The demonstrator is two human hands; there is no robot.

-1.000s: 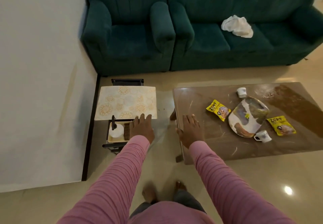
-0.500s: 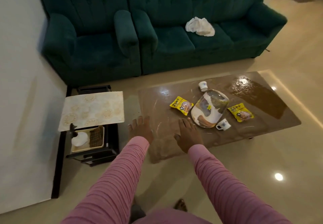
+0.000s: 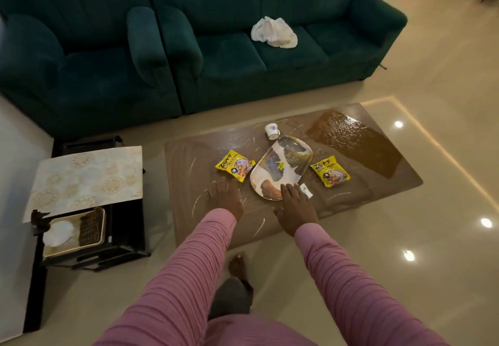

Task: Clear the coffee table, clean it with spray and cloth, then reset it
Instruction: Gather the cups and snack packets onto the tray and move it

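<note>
Both my hands hover flat, fingers straight, gripping nothing: left hand (image 3: pixel 224 199) over the glossy brown coffee table (image 3: pixel 189 162), right hand (image 3: pixel 295 210) over the oval plate (image 3: pixel 280 167) at its near rim, half hiding a white cup (image 3: pixel 306 191). A yellow packet (image 3: pixel 234 165) lies left of the plate, a second packet (image 3: pixel 330 174) right. The crumpled white cloth (image 3: pixel 274 33) lies far off on the green sofa (image 3: pixel 221 56).

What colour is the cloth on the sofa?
The cloth is white, seen best in head view.

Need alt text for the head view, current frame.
A person's left hand and right hand, both open, reach over a brown coffee table toward a patterned platter between two yellow snack packets; a white cup sits beyond it. A white cloth lies on the green sofa behind.
</note>
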